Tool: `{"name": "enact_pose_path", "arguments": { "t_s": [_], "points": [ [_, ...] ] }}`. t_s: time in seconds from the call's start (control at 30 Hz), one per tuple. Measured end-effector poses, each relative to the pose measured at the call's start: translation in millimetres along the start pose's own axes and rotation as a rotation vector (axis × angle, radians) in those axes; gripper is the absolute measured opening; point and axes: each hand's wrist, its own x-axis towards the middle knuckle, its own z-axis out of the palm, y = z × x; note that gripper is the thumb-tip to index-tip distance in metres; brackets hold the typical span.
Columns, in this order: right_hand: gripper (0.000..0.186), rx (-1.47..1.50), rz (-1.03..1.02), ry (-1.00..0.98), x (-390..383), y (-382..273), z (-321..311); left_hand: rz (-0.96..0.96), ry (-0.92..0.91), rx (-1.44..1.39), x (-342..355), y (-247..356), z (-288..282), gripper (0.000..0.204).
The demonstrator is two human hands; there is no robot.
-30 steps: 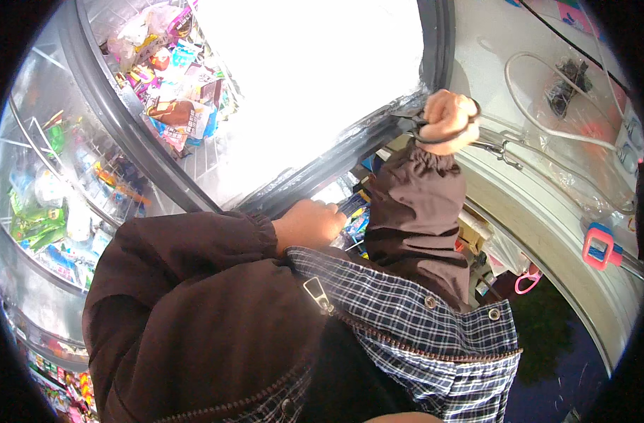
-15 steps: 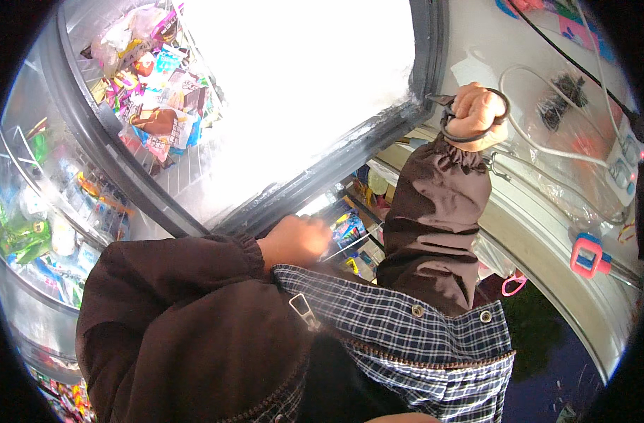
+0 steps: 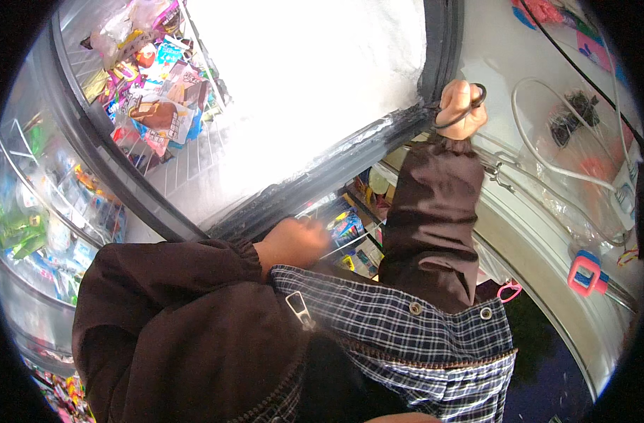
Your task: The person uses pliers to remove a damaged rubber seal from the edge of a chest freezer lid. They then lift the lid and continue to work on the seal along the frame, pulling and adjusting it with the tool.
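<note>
My right hand (image 3: 461,111) grips a pair of scissors with black loop handles (image 3: 483,95), the loops round my closed fingers. Its blades point left at the dark inner corner of an open chest freezer (image 3: 445,42) and are mostly hidden there. White frost (image 3: 378,130) runs along the freezer's near wall, whose bright inside is washed out. My left hand (image 3: 292,243) is low beside the freezer's near dark rim, and its fingers are smeared by motion. Wrapped ice creams (image 3: 156,113) lie piled in a wire basket at the freezer's left.
Behind curved glass at the left sit more packaged goods (image 3: 22,229). To the right, a white ledge carries a power strip (image 3: 625,201), cables and a clear plastic bag (image 3: 583,162). A pink and blue handled tool (image 3: 586,273) and a pink loop (image 3: 509,291) are below these.
My right hand with the scissors has shifted slightly left, bringing the blades closer into the freezer corner. The view has shifted a little. My left hand stays near the rim, still blurred.
</note>
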Motion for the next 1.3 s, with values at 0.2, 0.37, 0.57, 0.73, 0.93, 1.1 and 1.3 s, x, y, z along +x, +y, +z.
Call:
{"name": "enact_pose_path", "arguments": {
  "t_s": [0.2,0.37,0.57,0.73,0.93,1.1,1.3],
  "points": [
    [0.026,0.233,-0.095,0.175,21,-34,10,-0.011,0.040,-0.025,-1,-1,1,0.010],
    [0.030,0.148,0.009,0.154,19,-34,17,-0.001,-0.020,-0.017,-1,0,-1,0.011],
    [0.031,0.282,-0.005,0.242,10,-18,7,-0.013,0.057,-0.063,-2,-1,-2,0.010],
    [0.029,0.072,0.136,0.174,10,-19,11,-0.023,-0.018,-0.078,-2,-2,-4,0.009],
    [0.032,0.217,-0.148,0.228,13,-19,20,-0.052,-0.019,-0.079,-2,-2,-4,0.010],
    [0.032,0.171,0.140,0.097,16,-17,18,-0.051,-0.001,-0.103,-2,-5,-5,0.011],
    [0.024,0.599,-0.146,-0.086,21,-12,20,-0.097,-0.072,-0.122,-4,-4,-3,0.013]
  ]
}}
